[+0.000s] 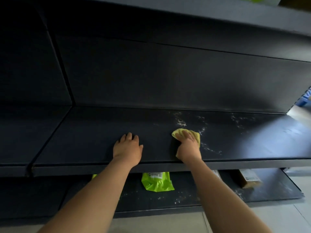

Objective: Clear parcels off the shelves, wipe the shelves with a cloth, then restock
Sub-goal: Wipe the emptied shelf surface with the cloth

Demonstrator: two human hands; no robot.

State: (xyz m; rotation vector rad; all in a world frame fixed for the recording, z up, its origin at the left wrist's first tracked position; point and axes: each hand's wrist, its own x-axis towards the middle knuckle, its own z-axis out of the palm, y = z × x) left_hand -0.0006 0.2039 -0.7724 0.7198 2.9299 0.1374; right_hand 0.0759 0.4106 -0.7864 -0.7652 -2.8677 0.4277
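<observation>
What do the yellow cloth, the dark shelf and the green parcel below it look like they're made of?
Yellow cloth: soft fabric, maybe microfibre, matte; it bunches in folds under the right hand.
Dark shelf: probably painted sheet metal, satin; thin flat panels, seams, soft glare at right.
Green parcel: likely thin plastic film, glossy; its creases catch light.

Two hands (127, 148) (188, 147), one cloth (196, 134), one brown box (249, 179)
</observation>
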